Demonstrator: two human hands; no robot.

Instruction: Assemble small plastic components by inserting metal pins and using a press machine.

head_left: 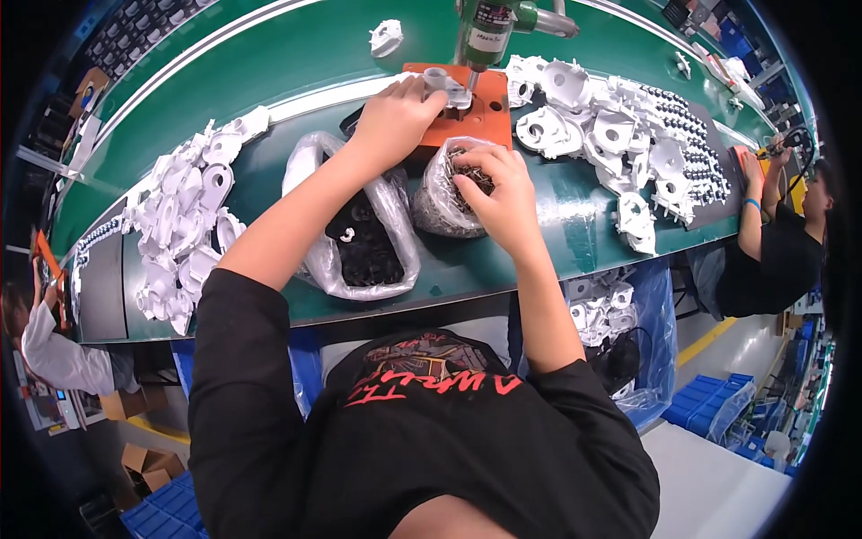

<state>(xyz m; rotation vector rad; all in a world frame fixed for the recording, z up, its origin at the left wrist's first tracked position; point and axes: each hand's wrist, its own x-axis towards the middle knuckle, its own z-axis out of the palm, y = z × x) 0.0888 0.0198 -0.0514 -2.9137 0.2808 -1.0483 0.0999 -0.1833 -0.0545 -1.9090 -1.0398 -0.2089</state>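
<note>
We look down on one green surface [561, 242] from the head view and see our own two hands. Our left hand [400, 117] reaches to the middle of the far edge, its fingers and thumb closed on one whitish part [456, 93]. This part lies on one orange block [494, 117], just under the tip of one green driver [488, 40]. Our right hand [503, 193] dips into the mouth of one clear bag [435, 193] of screws [476, 178], thumb and fingers apart; we cannot tell whether a screw is between them. The screws are too many to count.

Left of that bag, near the middle of the near edge, sits a second clear bag [406, 256], with black pieces [366, 251] and one small white piece [347, 235] in it. We count two heaps of white parts: one left heap [184, 216] toward the left end of the surface, and one right heap [615, 126] toward the right. Two dark mats [97, 278] lie at the two ends, each carrying rows of small pieces [687, 144]. One single white part [386, 38] lies beyond the far edge. Two other people [781, 242] work, one past each end.
</note>
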